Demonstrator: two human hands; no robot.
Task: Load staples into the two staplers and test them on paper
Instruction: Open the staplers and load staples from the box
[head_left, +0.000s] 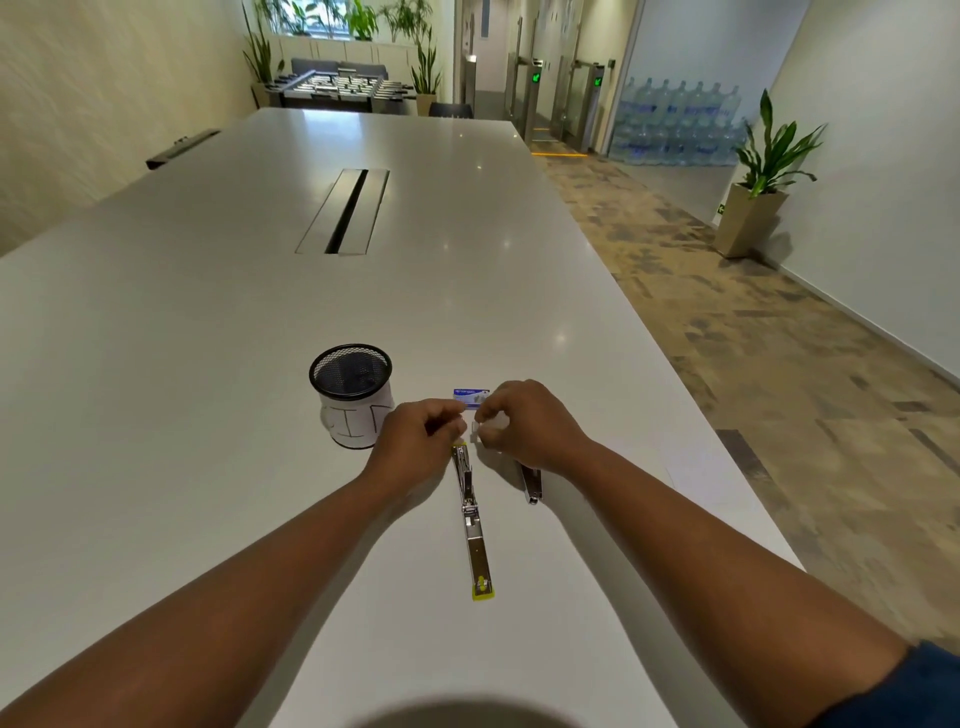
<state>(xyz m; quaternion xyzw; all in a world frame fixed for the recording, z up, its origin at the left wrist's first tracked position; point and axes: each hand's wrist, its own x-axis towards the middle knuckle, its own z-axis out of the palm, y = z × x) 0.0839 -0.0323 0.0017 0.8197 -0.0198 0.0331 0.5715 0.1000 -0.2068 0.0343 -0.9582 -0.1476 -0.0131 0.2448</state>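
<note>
Fingers (480, 415) pinched above opened stapler (470, 512), staple box (471, 397) just beyond

A long white surface (208, 322) fills most of the frame, running from the bottom edge toward the top centre. A narrow recessed cable slot (344, 212) lies along its middle, above centre. Lower centre, a black mesh cup (350, 392) wrapped in a white paper label stands upright. Just right of it lies a small blue-and-white staple box (471, 397). Below that box, an opened stapler (472, 519) lies flat and stretched out, its yellow tip pointing toward the bottom of the frame. Just right of it lies a second stapler (532, 483), partly hidden.
</note>
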